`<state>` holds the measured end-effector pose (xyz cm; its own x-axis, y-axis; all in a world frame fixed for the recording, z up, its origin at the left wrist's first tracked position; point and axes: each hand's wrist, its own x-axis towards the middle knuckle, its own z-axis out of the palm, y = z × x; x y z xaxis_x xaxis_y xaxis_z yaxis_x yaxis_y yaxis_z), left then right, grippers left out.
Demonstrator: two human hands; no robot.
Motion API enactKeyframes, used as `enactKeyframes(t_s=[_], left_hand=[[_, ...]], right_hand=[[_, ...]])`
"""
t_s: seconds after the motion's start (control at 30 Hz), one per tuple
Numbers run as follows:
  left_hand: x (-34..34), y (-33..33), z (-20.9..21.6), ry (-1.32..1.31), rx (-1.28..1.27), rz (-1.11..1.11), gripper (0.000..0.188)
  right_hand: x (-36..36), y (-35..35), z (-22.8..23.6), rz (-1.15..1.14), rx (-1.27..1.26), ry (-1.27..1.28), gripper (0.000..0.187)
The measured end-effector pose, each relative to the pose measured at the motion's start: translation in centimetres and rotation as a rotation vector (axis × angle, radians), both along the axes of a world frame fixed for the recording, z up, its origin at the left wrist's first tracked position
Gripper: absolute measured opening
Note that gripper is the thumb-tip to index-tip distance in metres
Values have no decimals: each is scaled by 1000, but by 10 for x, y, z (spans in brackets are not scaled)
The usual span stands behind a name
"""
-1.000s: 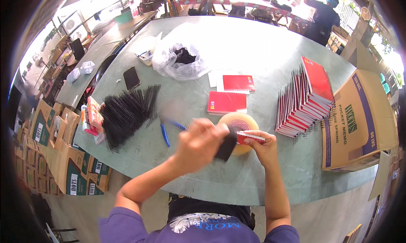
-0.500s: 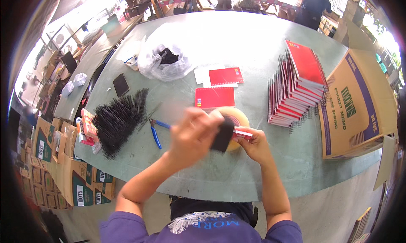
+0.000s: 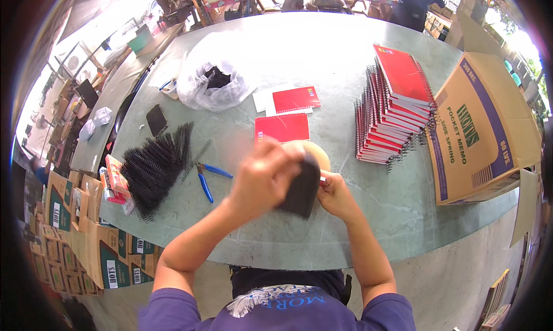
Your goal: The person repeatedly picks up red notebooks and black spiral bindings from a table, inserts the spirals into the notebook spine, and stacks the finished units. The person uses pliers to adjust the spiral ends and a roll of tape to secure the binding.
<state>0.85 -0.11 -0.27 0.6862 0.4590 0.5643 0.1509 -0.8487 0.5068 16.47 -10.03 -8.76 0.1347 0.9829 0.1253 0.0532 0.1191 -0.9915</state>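
Beyond left hand [image 3: 262, 172], plastic bag [image 3: 193, 96], dark contents [image 3: 218, 76]

bold green capitals run along the open cardboard box [image 3: 464, 141] at the right, beside two smaller lines of dark print; its purple bands carry tan characters, numerals among them. the top red notebook [image 3: 403, 75] of the nearby stack has small bright letters at its far left corner. two more red notebooks [image 3: 282, 127], mid-surface [image 3: 363, 227], show tiny coloured lettering. at the near left, white labels [image 3: 112, 274] with dark capitals sit on green-and-brown cartons [image 3: 102, 242]. blue and pale words mark the dark shirt [image 3: 299, 316].
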Motion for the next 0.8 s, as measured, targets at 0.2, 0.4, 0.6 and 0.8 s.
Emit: enactKeyframes(t_s=[0.2,0.4,0.6,0.8], left_hand=[[-31,-43,-49,224,-20,-130,28],[7,-9,-9,232,246,-86,23],[24,-7,-15,172,72,-252,16],[30,-5,-22,99,36,-358,13]], right_hand=[[-9,4,9,-60,91,74,31],[-3,0,1,-134,-8,-23,16],[0,-4,5,-218,-55,-257,10],[0,-4,-15,-285,-16,-236,10]])
